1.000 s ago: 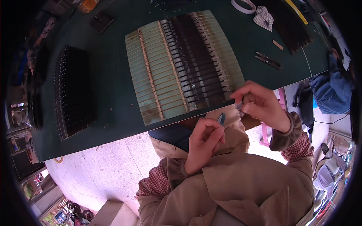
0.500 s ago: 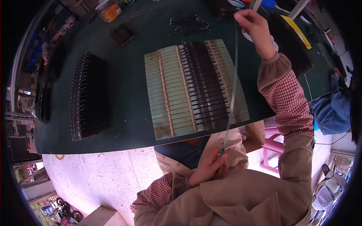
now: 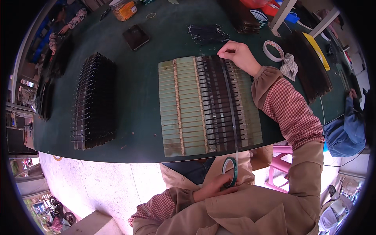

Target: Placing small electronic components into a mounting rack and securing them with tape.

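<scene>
My left hand (image 3: 213,187), below the table's front edge, is closed on a roll of green tape (image 3: 235,176). A narrow clear strip (image 3: 235,131) runs from the roll up over a pale green grooved board (image 3: 168,105). At the board's far edge, my right hand (image 3: 241,56) pinches the strip's other end between thumb and fingers. Rows of thin dark strips (image 3: 219,105) lie side by side in the grooves, across the board's right half. The tape passes over their right part; whether it touches them all along I cannot tell.
A stack of dark strips (image 3: 94,102) stands left on the dark green table (image 3: 137,90). Behind lie a black phone-like slab (image 3: 136,37) and a loose dark pile (image 3: 207,32). Right are a tape roll (image 3: 273,51), a crumpled cloth (image 3: 289,67) and another dark stack (image 3: 309,66).
My right hand has come down and left to the board's far edge, bringing the strip over the dark pieces. In my left hand the roll has turned, showing its ring.
</scene>
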`<action>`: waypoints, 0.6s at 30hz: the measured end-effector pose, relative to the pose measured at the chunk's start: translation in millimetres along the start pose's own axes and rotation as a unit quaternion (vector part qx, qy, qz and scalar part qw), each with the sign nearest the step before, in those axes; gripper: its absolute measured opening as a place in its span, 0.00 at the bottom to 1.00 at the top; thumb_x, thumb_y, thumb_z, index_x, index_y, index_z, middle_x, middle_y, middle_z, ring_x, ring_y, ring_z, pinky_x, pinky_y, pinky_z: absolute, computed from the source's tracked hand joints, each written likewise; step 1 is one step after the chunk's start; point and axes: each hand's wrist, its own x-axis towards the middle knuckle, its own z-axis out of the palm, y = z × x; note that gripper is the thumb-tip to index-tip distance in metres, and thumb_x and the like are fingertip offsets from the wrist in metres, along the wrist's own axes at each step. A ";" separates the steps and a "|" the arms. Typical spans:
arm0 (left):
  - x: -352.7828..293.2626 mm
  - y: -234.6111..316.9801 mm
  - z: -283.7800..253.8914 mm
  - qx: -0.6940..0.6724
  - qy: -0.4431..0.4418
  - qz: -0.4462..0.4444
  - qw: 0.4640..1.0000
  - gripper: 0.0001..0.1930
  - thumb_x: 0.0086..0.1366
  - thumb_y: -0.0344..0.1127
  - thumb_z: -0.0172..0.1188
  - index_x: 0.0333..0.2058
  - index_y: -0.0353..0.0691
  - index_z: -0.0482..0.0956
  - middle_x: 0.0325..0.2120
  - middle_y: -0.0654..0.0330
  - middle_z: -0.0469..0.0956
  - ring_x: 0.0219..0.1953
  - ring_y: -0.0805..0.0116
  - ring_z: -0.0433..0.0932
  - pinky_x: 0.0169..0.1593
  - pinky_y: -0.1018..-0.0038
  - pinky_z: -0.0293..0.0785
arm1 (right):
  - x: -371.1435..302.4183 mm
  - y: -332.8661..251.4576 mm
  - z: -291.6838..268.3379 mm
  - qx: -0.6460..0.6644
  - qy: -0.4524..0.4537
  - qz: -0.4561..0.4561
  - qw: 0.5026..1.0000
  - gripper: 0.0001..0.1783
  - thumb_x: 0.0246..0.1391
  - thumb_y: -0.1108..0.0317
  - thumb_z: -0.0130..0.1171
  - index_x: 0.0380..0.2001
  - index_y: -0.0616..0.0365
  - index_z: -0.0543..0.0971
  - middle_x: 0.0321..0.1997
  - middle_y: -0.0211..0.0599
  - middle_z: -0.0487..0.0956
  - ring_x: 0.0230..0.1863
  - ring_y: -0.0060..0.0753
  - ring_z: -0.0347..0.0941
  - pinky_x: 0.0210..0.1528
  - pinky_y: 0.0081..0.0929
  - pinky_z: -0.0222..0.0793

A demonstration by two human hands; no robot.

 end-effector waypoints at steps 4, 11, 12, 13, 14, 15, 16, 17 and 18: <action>3.5 1.5 0.3 -0.012 0.004 0.012 1.000 0.16 0.65 0.30 0.60 0.50 0.36 0.71 0.41 0.60 0.75 0.44 0.73 0.76 0.48 0.77 0.73 | 0.0 -1.6 1.5 -0.024 0.007 -0.022 0.999 0.03 0.51 0.76 0.63 0.31 0.62 0.82 0.35 0.33 0.76 0.34 0.25 0.74 0.39 0.21 0.71; 8.0 8.2 -1.8 0.078 0.000 0.045 0.996 0.15 0.64 0.31 0.61 0.48 0.36 0.73 0.40 0.58 0.75 0.42 0.71 0.77 0.45 0.77 0.75 | 8.2 -4.2 -13.3 -0.150 0.002 -0.011 0.989 0.11 0.42 0.79 0.62 0.32 0.58 0.82 0.31 0.37 0.75 0.36 0.36 0.73 0.39 0.28 0.70; 8.0 8.8 -2.0 0.078 0.002 0.046 0.996 0.15 0.64 0.31 0.61 0.48 0.36 0.73 0.40 0.58 0.75 0.42 0.71 0.77 0.45 0.77 0.75 | 4.8 -7.5 -11.5 -0.151 0.000 -0.013 0.989 0.11 0.42 0.79 0.62 0.32 0.58 0.82 0.31 0.37 0.75 0.36 0.36 0.73 0.39 0.28 0.70; 8.0 10.1 -2.1 0.078 0.004 0.054 0.995 0.15 0.64 0.31 0.62 0.48 0.35 0.73 0.40 0.58 0.75 0.42 0.70 0.78 0.45 0.76 0.75 | -4.9 -10.3 -8.8 -0.204 -0.006 -0.088 0.975 0.13 0.42 0.81 0.60 0.35 0.59 0.81 0.33 0.36 0.75 0.38 0.36 0.72 0.41 0.27 0.70; 8.0 11.4 -2.5 0.078 0.006 0.063 0.995 0.15 0.64 0.31 0.62 0.48 0.35 0.73 0.40 0.58 0.76 0.42 0.70 0.78 0.45 0.76 0.75 | -16.0 -13.2 -5.5 -0.256 -0.011 -0.163 0.953 0.16 0.41 0.83 0.58 0.37 0.60 0.81 0.36 0.36 0.75 0.41 0.35 0.72 0.43 0.27 0.69; 8.0 12.4 -0.9 0.078 0.006 0.071 0.994 0.15 0.64 0.31 0.62 0.48 0.35 0.73 0.40 0.58 0.76 0.41 0.70 0.78 0.45 0.76 0.75 | -25.7 -17.3 -4.3 -0.306 -0.017 -0.235 0.922 0.19 0.40 0.86 0.56 0.39 0.61 0.81 0.39 0.36 0.76 0.43 0.35 0.71 0.45 0.26 0.69; 8.1 11.3 0.0 0.077 0.007 0.072 0.994 0.15 0.64 0.31 0.62 0.48 0.35 0.73 0.40 0.58 0.76 0.41 0.70 0.78 0.45 0.76 0.75 | -31.3 -20.1 -1.7 -0.307 -0.018 -0.236 0.922 0.19 0.40 0.86 0.56 0.39 0.61 0.81 0.39 0.36 0.76 0.43 0.35 0.71 0.45 0.26 0.69; 9.9 9.5 -1.6 0.090 0.004 0.084 0.992 0.15 0.63 0.31 0.62 0.48 0.35 0.73 0.40 0.58 0.76 0.41 0.70 0.78 0.45 0.76 0.75 | -34.2 -22.8 0.1 -0.357 -0.016 -0.254 0.899 0.20 0.39 0.85 0.55 0.40 0.61 0.81 0.40 0.36 0.76 0.45 0.37 0.70 0.47 0.27 0.68; 11.3 7.7 -2.7 0.104 0.001 0.095 0.990 0.15 0.63 0.31 0.62 0.48 0.35 0.73 0.39 0.58 0.76 0.41 0.70 0.78 0.45 0.75 0.75 | -35.7 -25.1 1.5 -0.404 -0.014 -0.272 0.873 0.21 0.38 0.85 0.54 0.40 0.61 0.81 0.41 0.37 0.76 0.47 0.38 0.69 0.49 0.28 0.67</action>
